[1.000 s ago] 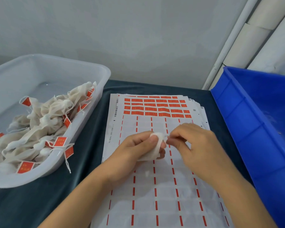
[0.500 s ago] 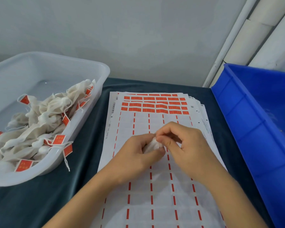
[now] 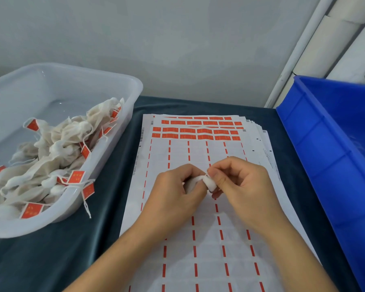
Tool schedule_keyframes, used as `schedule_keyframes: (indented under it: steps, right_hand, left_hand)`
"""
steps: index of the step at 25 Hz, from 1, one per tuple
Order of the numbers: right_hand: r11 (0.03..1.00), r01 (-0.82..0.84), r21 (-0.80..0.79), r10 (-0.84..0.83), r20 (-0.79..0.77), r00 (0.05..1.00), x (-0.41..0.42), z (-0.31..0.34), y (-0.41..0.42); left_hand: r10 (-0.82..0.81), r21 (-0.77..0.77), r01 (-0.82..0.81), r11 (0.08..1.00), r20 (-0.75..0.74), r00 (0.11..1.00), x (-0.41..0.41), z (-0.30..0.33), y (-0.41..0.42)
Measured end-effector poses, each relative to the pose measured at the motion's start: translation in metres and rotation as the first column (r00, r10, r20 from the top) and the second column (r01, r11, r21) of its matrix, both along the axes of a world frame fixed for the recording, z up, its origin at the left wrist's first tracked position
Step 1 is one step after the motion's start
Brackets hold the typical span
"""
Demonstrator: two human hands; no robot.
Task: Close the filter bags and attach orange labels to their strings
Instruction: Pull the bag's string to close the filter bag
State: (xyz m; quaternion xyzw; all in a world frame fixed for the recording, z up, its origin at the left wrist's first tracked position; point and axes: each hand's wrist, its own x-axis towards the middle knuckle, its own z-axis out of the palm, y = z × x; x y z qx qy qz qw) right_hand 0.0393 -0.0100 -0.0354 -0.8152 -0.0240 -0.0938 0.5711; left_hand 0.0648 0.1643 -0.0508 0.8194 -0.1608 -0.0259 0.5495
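Where hands (image 3: 211,186) meet, filter bag (image 3: 207,182).

Bare forearms, no sleeves, ringless fingers.

There were 2 bins: 1 translucent white bin (image 3: 133,95) and 1 blue bin (image 3: 325,144). 2 hands showed, holding 1 filter bag (image 3: 210,182). The label sheet (image 3: 198,239) kept 4 rows of orange labels (image 3: 195,130). The heaped bags (image 3: 57,148) could not be counted.

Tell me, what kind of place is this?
Probably a small packing workbench. A clear tub holds filter bags already tagged, sheets of orange labels cover the dark cloth, and a blue crate stands alongside.
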Motion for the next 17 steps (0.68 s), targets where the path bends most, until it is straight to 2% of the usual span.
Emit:
schedule_keyframes:
  steps: [2,4,10,13,17]
  right_hand:
    - [0.992,0.008,0.128,-0.001,-0.056,0.998,0.0,-0.003,-0.001]
    - [0.99,0.018,0.143,-0.008,-0.067,0.998,-0.001,-0.007,0.002]
    - [0.991,0.061,-0.118,-0.052,0.076,0.996,-0.005,-0.013,0.011]
    - [0.964,0.08,-0.253,-0.029,0.198,0.98,-0.007,-0.011,0.013]
    - [0.957,0.12,-0.263,-0.047,0.27,0.962,-0.009,-0.014,0.013]
  left_hand:
    - [0.019,-0.073,-0.02,0.997,-0.012,1.0,0.0,0.002,-0.001]
    - [0.052,-0.127,-0.057,0.99,-0.039,0.998,0.002,0.002,-0.002]
    - [0.048,-0.276,-0.102,0.956,-0.195,0.98,0.005,0.002,-0.004]
    - [0.018,-0.35,-0.116,0.929,-0.273,0.962,0.007,0.002,-0.003]
    - [0.03,-0.309,-0.123,0.943,-0.289,0.957,0.007,0.001,-0.002]
